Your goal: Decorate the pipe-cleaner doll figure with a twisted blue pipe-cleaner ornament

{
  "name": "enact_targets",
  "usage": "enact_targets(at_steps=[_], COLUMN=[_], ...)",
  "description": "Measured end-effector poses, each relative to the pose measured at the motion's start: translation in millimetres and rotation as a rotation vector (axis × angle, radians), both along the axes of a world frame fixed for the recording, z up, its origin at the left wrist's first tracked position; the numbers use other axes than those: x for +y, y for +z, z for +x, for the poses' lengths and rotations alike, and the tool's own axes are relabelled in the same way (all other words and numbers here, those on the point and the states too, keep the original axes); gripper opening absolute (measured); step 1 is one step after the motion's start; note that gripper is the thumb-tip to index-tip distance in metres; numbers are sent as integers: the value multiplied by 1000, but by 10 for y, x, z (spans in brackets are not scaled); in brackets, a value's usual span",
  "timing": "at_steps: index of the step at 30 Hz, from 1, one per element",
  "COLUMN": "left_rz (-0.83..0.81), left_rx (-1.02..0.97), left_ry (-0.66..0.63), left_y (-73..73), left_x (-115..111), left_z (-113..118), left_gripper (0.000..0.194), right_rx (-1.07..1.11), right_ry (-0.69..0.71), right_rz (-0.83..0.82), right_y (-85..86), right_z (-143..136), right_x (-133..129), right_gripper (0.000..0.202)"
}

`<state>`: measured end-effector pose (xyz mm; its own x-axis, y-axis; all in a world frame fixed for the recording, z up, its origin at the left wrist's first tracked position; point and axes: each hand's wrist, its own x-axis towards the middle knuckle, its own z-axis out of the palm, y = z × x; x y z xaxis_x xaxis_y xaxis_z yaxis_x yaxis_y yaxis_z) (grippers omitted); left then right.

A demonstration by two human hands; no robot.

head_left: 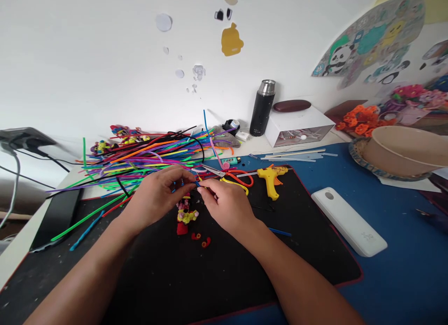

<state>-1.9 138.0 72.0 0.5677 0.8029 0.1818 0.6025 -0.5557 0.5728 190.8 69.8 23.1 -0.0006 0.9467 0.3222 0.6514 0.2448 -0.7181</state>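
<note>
Pinching a thin blue pipe cleaner (196,185) between both sets of fingertips, I'm holding it just above the black mat (245,269), near the mat's far middle. My left hand (159,194) is curling its fingers closed on one end; my right hand (227,203) is closing thumb and forefinger on the other end, the two hands almost touching at the tips. A small figure (185,216) made of pink, yellow and red twisted bits is lying on the mat right below my fingers, with two little red curls (202,239) beside its lower end.

A big pile of loose pipe cleaners (140,159) in many colours is spreading across the table behind my left hand, some green ones trailing onto the mat. Scissors (236,179) with red and yellow handles are lying just past my right hand, and a yellow glue gun (271,178) is sitting next to them on the mat's far edge. Clear glue sticks (297,155) are lying on the blue table beyond that. A white oblong case (348,222) is resting on the blue surface right of the mat. A black flask (262,108) is standing against the wall, beside a white box (297,124).
</note>
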Motion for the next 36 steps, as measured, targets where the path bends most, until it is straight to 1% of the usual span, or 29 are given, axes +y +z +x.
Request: enact_targets(at_steps=[9, 16, 20, 24, 28, 30, 33, 36], left_rz=[73, 93, 13, -74, -122, -166, -240, -229], left_rx=[1, 36, 12, -2, -39, -47, -40, -22], left_ry=[-62, -63, -24, 28, 60, 50, -1, -26], left_y=[32, 23, 15, 40, 81, 89, 72, 34], left_x=[13, 35, 82, 142, 141, 125, 107, 103], left_z=[-7, -12, -66, -152, -168, -158, -149, -142], left_gripper=[23, 28, 25, 27, 31, 32, 35, 34], right_rx=[2, -26, -20, 2, 3, 2, -1, -5], right_ry=[18, 29, 17, 13, 7, 7, 9, 12], right_rz=[5, -7, -7, -3, -5, 1, 12, 17], right_y=[17, 16, 9, 9, 3, -3, -8, -5], right_z=[3, 1, 5, 9, 7, 4, 1, -1], right_x=[-7, -11, -6, -2, -4, -2, 3, 3], right_gripper=[18, 19, 19, 19, 18, 18, 18, 18])
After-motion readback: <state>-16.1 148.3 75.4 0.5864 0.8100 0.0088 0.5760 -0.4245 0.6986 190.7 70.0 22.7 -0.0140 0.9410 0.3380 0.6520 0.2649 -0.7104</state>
